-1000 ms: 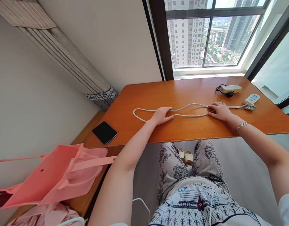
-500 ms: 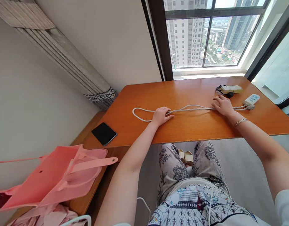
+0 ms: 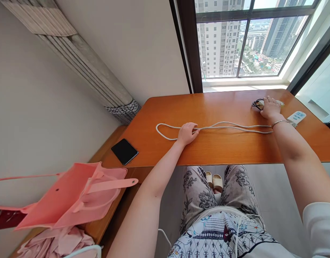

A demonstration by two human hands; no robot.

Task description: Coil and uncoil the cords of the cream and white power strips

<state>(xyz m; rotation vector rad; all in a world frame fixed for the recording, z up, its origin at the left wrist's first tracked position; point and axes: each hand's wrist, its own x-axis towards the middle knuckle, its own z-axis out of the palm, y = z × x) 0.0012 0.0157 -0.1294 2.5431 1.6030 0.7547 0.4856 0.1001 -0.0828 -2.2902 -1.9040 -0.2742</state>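
A long white power cord lies doubled along the wooden table, its loop at the left. My left hand rests on the table with its fingers closed over the doubled cord near this loop. Towards the back right, my right hand reaches over a pale power strip, fingers over its far side and thumb in front. Most of this strip is hidden by the hand. Its coiled black cord shows on the left. A white socket block sits right of my right wrist, partly behind the forearm.
A black tablet or phone lies at the table's left front corner. Beside the table, an open pink bag stands on a lower wooden surface above crumpled pink cloth. A window is behind the table.
My right hand has left the white cord and moved back and right onto the pale power strip. My left hand stays on the cord near the loop. The view has shifted slightly.
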